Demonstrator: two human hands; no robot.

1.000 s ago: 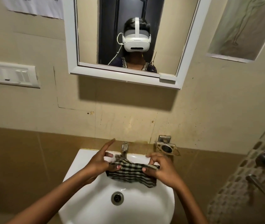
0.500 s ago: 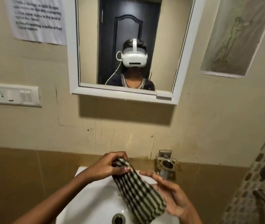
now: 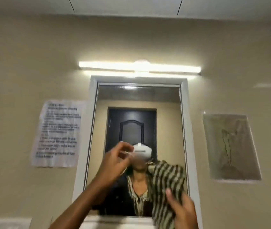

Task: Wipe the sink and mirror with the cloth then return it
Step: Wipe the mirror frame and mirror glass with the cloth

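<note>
Your right hand (image 3: 183,210) is down at about 5 o'clock in the view. It grips the striped cloth (image 3: 166,184), with the thumb over the front of it. The cloth hangs in front of the lower right part of the mirror (image 3: 131,100), at about 4 o'clock from the middle of the glass. I cannot tell if the cloth touches the glass.

Your left hand (image 3: 115,162) is up near the middle of the mirror. Its fingers are curled in. It is blurry, so I cannot tell if it holds a corner of the cloth or nothing.

The mirror has a white frame (image 3: 185,129). In the glass you can see a dark door (image 3: 131,126) and a person wearing a white headset (image 3: 143,150).

A long bright light (image 3: 139,67) sits at 12 o'clock, just above the mirror. A paper notice (image 3: 57,133) is stuck on the wall at 9 o'clock. A drawing (image 3: 230,146) hangs at 3 o'clock.
</note>
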